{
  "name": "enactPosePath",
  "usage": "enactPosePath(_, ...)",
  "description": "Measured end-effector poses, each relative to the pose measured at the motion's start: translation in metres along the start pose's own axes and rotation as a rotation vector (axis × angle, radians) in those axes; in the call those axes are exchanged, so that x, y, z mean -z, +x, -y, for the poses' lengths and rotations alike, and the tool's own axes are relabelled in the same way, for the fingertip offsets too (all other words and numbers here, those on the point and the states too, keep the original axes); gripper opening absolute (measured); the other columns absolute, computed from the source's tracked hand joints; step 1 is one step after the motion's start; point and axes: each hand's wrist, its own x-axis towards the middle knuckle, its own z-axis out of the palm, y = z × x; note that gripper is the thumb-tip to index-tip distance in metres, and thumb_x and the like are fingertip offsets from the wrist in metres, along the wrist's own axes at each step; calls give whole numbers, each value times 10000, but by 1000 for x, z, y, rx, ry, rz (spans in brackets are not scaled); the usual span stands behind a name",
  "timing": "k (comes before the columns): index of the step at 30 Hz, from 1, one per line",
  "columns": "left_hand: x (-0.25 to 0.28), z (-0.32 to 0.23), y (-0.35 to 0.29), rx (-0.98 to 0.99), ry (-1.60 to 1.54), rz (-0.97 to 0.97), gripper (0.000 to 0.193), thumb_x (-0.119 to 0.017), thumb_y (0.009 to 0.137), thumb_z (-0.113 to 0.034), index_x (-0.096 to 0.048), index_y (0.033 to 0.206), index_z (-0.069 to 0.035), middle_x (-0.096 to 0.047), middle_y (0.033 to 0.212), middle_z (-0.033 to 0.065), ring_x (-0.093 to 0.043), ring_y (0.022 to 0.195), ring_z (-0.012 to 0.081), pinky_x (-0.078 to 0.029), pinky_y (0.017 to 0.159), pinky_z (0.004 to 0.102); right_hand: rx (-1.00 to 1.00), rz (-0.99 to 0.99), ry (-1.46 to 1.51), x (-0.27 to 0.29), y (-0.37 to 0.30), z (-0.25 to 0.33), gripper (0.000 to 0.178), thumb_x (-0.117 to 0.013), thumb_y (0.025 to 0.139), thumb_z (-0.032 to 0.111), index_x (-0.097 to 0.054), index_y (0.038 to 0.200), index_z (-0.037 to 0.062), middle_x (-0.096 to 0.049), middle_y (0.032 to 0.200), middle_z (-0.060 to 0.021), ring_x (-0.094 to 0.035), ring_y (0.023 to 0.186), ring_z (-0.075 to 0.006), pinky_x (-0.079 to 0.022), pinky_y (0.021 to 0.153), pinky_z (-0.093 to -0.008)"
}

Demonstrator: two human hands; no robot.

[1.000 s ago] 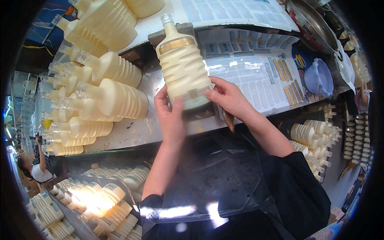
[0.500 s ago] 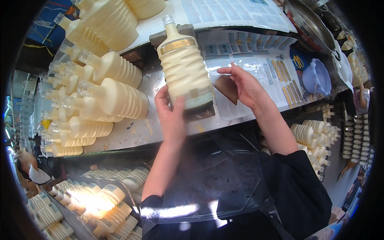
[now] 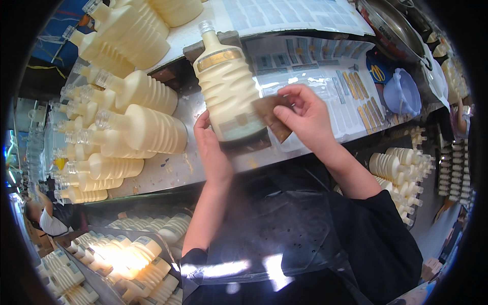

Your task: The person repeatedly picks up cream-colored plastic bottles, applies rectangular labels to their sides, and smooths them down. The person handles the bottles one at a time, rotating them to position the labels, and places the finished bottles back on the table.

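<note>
A cream-coloured glass bottle (image 3: 227, 86) with wavy ridges and a clear threaded neck lies in front of me, its neck pointing away. A gold label (image 3: 219, 59) crosses its shoulder, and a pale, partly see-through label (image 3: 239, 125) sits near its base. My left hand (image 3: 212, 150) grips the bottle at its lower left side, some fingers hidden behind it. Between thumb and fingers of my right hand (image 3: 306, 113) is a thin brown flat scraper (image 3: 274, 120). The scraper's left edge meets the bottle's lower right side in view; whether it presses there I cannot tell.
Several similar bottles (image 3: 152, 129) lie stacked at the left of the metal bench (image 3: 173, 178). Label sheets (image 3: 325, 81) with gold and blue strips spread to the right, beside a lilac bucket (image 3: 401, 94) and a metal pan (image 3: 394, 25). Crates of bottles (image 3: 127, 259) stand below.
My right hand has turned and brought the scraper left to the bottle's lower right side. My left thumb has moved off the bottle's front to its side.
</note>
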Motion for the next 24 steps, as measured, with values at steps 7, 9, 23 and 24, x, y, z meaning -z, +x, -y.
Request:
enactPosePath(7, -1, 2, 0, -25, 115, -21, 450, -471, 1077, -249, -431, 1439, 16, -490, 1437, 148, -454, 1344, 229, -337, 1157, 370, -116, -68, 22, 12, 5, -32, 264, -643, 967, -4, -627, 1230, 13, -651, 1120, -24, -600, 1032, -81, -489, 927, -254)
enactPosePath(9, 0, 2, 0, -15, 77, -28, 462, -475, 1071, -252, -438, 1440, 23, -486, 1443, 154, -452, 1349, 233, -335, 1159, 371, -199, -37, 192, 14, 10, -31, 265, -578, 1025, 103, -633, 1272, 21, -656, 1054, -12, -588, 999, -75, -469, 907, -243)
enactPosePath(23, -4, 19, 1, -138, 395, -98, 591, -545, 1019, -349, -437, 1447, 43, -441, 1405, 203, -421, 1334, 317, -288, 1167, 441, -320, 305, 58, -15, 12, -30, 501, -610, 1064, 271, -538, 1461, -26, -681, 1266, -65, -600, 1121, -91, -493, 971, -267)
enactPosePath(24, -4, 19, 1, -136, 393, -97, 592, -544, 1021, -354, -437, 1445, 44, -439, 1404, 204, -420, 1333, 316, -289, 1167, 440, -317, 296, 57, -15, 11, -31, 499, -610, 1064, 268, -539, 1461, -26, -683, 1261, -65, -603, 1115, -91, -495, 969, -267)
